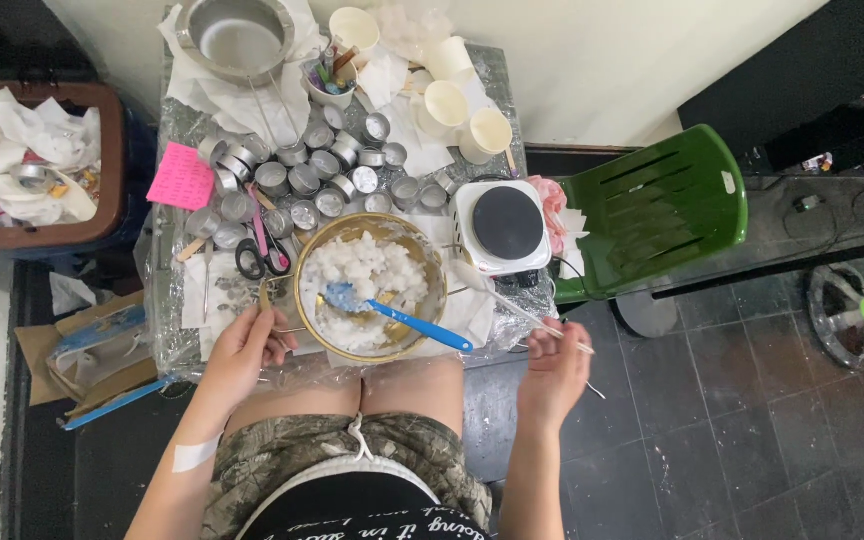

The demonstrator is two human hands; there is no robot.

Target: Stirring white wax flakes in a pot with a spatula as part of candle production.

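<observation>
The round gold-rimmed metal bowl (372, 287), filled with white wax-like flakes, is sitting at the near edge of the foil-covered table (177, 125), directly in front of the seated person and between the two hands. A blue plastic spatula (397, 315) is resting inside the bowl, its head lying in the flakes and its handle extending over the rim toward the right. The left hand (247, 348) is lying just beside the bowl's left rim, fingers curled inward around a thin wire handle at the table edge; whether it is touching the rim itself cannot be told. The right hand (555, 365) is hovering off the table, well to the right of the bowl, with fingers pinched on a thin white stick (532, 318) that is angling back toward the table. Behind the bowl, black-handled scissors (252, 258) are lying beside a cluster of small round metal tins (312, 175). A white single-burner hot plate (504, 225) is standing to the right of the bowl, and a green plastic chair (657, 205) is standing beyond it.
</observation>
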